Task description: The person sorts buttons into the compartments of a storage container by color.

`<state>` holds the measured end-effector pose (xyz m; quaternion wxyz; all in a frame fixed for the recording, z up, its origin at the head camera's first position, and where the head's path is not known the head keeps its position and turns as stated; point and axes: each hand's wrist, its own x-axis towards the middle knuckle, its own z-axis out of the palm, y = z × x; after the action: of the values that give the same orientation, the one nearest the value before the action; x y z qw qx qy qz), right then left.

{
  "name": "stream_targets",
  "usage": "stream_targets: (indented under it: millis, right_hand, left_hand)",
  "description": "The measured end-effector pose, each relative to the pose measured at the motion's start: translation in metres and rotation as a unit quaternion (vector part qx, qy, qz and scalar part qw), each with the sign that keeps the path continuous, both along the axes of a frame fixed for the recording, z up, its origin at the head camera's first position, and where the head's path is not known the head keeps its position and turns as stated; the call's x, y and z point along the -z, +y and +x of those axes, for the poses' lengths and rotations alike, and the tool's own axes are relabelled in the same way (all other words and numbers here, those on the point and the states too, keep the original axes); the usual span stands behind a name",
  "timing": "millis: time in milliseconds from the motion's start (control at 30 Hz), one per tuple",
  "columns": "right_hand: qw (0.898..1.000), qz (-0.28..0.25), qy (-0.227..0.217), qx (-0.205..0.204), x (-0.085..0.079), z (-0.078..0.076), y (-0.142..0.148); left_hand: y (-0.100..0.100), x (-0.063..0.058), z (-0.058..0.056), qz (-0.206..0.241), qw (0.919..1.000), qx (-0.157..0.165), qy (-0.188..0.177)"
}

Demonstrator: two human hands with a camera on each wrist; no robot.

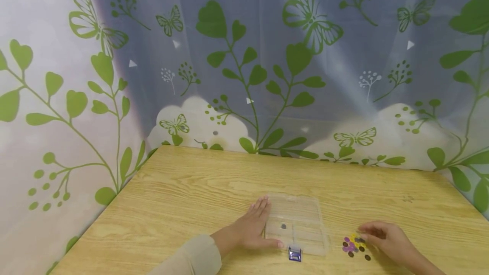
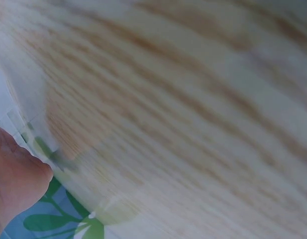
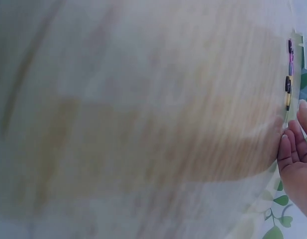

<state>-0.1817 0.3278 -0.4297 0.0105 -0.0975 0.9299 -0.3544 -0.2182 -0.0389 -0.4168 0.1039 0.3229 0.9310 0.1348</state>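
A clear plastic compartment box [image 1: 307, 211] lies on the table, with one small grey disc [image 1: 283, 226] in its near-left compartment. My left hand [image 1: 250, 226] rests along the box's left side, fingers straight and thumb stretched over the near edge. Right of the box is a loose pile of small round discs [image 1: 350, 248] in purple, yellow, black and grey. At the pile's far right edge is my right hand [image 1: 389, 239], fingers bent and thumb apart from them. No disc shows between its fingertips. In the right wrist view the same hand [image 3: 297, 154] appears at the right edge.
A small blue-purple square piece [image 1: 295, 254] sits at the box's near edge. The wood-grain table [image 1: 183, 198] ends at a leaf-and-butterfly printed curtain [image 1: 267, 75] behind and on the left. The left wrist view shows mostly blurred tabletop [image 2: 168, 124].
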Motion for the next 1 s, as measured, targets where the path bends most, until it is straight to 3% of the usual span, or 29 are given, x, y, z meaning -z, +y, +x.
stream_targets:
  millis: [333, 567, 833, 1000]
  right_hand:
    - [1.0, 0.003, -0.005, -0.013, 0.0036, 0.0002, 0.0007]
    - [1.0, 0.005, 0.016, -0.026, 0.006, -0.0008, 0.0024]
    - [1.0, 0.027, 0.005, -0.012, 0.0034, -0.003, 0.0022]
    - [0.999, 0.019, 0.011, -0.029, 0.0048, -0.0029, 0.0035]
  left_hand:
    - [-0.0005, 0.0022, 0.0004, -0.001, 1.0, 0.002, 0.009]
    - [-0.0003, 0.0005, 0.0007, 0.0, 1.0, 0.002, 0.005]
    - [-0.0004, 0.005, -0.0024, 0.001, 1.0, 0.002, 0.004]
    - [-0.0005, 0.0057, -0.0029, 0.002, 1.0, 0.003, 0.001]
